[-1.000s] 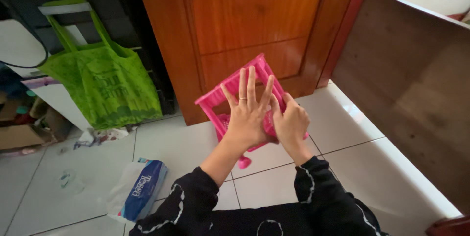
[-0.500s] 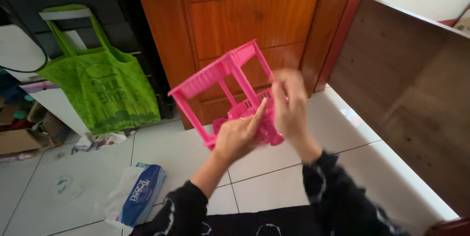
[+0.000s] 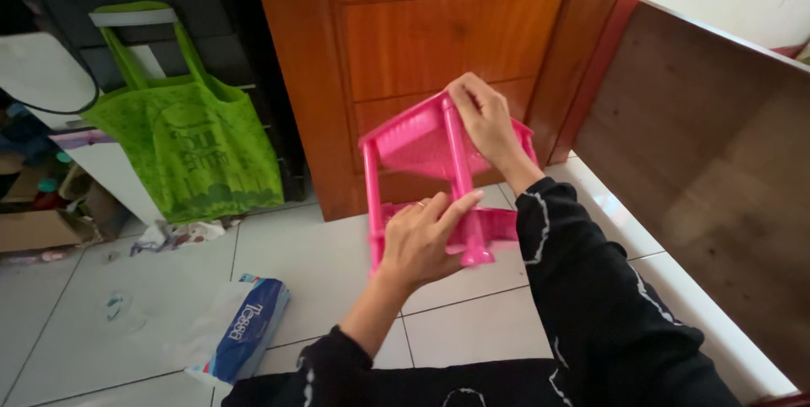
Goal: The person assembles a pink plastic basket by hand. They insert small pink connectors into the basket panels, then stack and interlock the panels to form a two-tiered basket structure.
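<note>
A pink plastic rack [image 3: 426, 154] with two tiers and thin upright legs is held up in the air in front of a wooden door. My left hand [image 3: 422, 238] grips its lower tier from the near side, with a ring on one finger. My right hand [image 3: 485, 116] holds the top corner of the upper tier. The rack is tilted, its legs pointing down toward me. Both arms wear black sleeves with white stitching.
A brown wooden door [image 3: 439, 36] stands behind the rack. A green tote bag [image 3: 190, 137] hangs at the left. A blue and white tissue pack [image 3: 240, 331] lies on the white tiled floor [image 3: 312, 255]. A dark wooden panel [image 3: 717, 162] stands at the right.
The rack has been turned and lifted. My right hand went from its lower side to the top corner, and my left hand shifted to the lower tier.
</note>
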